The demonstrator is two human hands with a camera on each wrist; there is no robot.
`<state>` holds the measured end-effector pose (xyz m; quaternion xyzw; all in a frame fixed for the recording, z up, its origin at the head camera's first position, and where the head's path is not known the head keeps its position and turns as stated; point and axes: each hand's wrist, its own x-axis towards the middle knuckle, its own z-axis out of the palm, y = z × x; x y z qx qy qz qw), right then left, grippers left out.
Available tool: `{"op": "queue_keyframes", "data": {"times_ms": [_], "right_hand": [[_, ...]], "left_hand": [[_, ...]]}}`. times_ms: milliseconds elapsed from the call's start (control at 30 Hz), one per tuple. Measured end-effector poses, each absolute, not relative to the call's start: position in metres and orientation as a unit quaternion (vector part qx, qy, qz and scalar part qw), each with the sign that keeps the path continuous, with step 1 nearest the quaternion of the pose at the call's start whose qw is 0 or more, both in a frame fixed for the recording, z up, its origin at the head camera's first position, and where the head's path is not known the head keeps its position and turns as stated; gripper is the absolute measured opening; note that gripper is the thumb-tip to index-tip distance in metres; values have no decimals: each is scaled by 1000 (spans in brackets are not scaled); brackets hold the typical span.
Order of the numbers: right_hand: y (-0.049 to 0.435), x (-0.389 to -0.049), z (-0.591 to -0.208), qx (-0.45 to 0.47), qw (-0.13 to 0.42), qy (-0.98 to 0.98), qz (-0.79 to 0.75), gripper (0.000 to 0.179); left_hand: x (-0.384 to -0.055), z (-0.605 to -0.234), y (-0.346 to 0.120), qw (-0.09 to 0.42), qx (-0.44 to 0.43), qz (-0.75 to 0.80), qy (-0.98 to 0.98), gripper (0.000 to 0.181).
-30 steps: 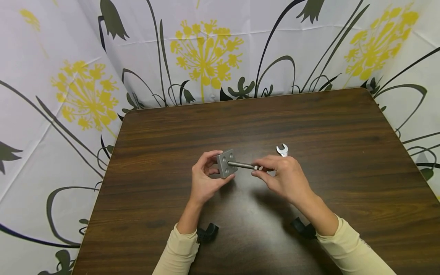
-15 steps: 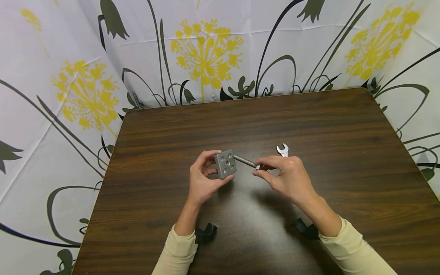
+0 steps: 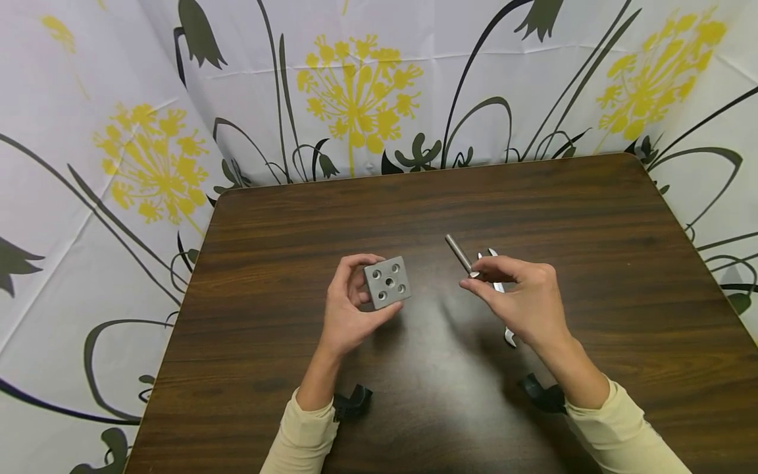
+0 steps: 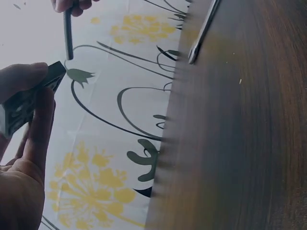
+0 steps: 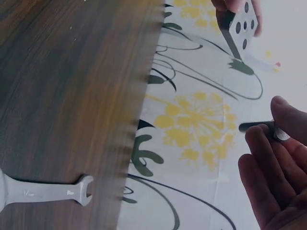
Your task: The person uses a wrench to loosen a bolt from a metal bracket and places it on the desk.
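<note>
My left hand (image 3: 349,316) grips a square grey metal plate (image 3: 387,283) by its edges, thumb below and fingers behind. Several holes show on the face turned to the head camera. To the right, my right hand (image 3: 521,296) pinches a bolt (image 3: 458,251) by its head, the shank pointing up and left, apart from the plate. In the right wrist view the bolt (image 5: 256,126) lies between thumb and fingers. Beneath the right hand a wrench (image 3: 509,337) lies on the table, its middle partly hidden.
The brown wood-grain table (image 3: 266,263) has its far edge against a white curtain (image 3: 254,99) with yellow and grey flowers. Black wrist mounts (image 3: 353,401) hang at both sleeves. The wrench (image 5: 43,191) shows its jaw end in the right wrist view.
The bolt came away from the plate's centre hole and moved right with my right hand, its shank swinging upward. The plate turned its face more toward the head camera. More of the wrench shows.
</note>
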<state>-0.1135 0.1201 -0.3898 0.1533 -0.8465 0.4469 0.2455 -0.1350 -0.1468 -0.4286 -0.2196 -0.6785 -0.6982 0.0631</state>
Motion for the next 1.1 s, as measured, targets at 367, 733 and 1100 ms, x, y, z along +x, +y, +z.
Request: {"op": "queue_keyframes", "data": {"times_ms": [367, 733, 1100], "right_hand": [[128, -113, -413, 92, 179, -889, 412, 21], [133, -112, -444, 86, 96, -917, 376, 20], [132, -111, -464, 88, 62, -927, 359, 21]], "left_hand": [[-136, -437, -143, 14, -166, -652, -740, 71], [-142, -471, -140, 10, -156, -521, -839, 67], [-146, -477, -133, -46, -124, -341, -931, 63]]}}
